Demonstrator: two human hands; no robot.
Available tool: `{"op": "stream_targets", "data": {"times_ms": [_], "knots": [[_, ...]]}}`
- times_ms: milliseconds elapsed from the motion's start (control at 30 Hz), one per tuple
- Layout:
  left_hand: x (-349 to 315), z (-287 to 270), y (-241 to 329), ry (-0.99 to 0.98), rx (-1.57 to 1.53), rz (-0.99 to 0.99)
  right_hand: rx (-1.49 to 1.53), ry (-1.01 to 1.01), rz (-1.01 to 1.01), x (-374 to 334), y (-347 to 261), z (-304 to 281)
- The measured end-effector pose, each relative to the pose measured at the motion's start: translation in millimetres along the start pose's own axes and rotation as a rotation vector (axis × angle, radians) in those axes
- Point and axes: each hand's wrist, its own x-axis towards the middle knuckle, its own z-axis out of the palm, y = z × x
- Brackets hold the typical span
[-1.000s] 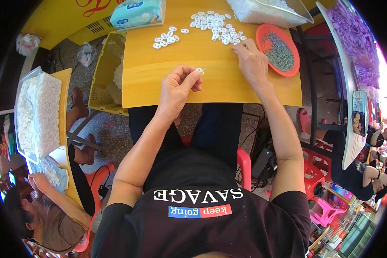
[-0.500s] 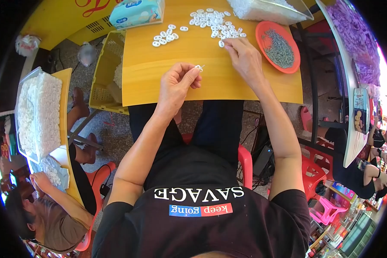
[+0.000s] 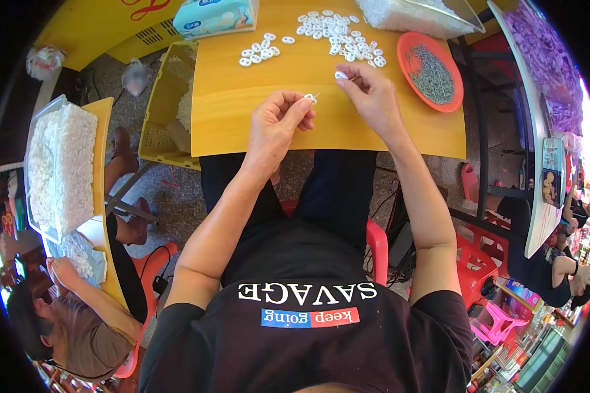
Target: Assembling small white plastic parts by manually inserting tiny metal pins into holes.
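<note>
My left hand point(image 3: 282, 124) is pinched on a small white plastic piece point(image 3: 310, 98), with a thin metal pin sticking out of it to the right. Between the thumb and forefinger of my right hand point(image 3: 372, 98) is a white oval piece with two holes point(image 3: 341, 75), tilted up off the table. The two held pieces are apart. Beyond the right hand lies a loose heap of like white two-hole pieces point(image 3: 334, 29), and a smaller group point(image 3: 260, 51) sits to its left. A red-orange plate point(image 3: 406, 49) of thin grey metal pins point(image 3: 432, 78) is right of my right hand.
A blue tissue pack point(image 3: 216, 18) stands at the far left of the yellow table point(image 3: 242, 131). A clear bin of white pieces point(image 3: 419, 16) is at the far right. Left of the table is a yellow crate point(image 3: 157, 111). A co-worker point(image 3: 85, 321) sits at the left, beside another full bin point(image 3: 62, 164).
My right hand has drawn back from the edge of the heap, bringing one white oval piece with it toward my left hand. The left hand keeps its hold. The view has shifted slightly.
</note>
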Motion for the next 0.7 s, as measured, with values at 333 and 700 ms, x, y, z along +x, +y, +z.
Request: {"op": "stream_targets", "data": {"times_ms": [333, 700], "knots": [[-2.3, 13.5, 19.2, 0.002, -0.026, 0.067, 0.679, -0.032, 0.167, -26.3, -44.0, -2.6], [-5.8, 21.8, 20.9, -0.004, -0.056, 0.224, 0.458, -0.028, 0.03, -31.0, -45.1, 0.9]]}}
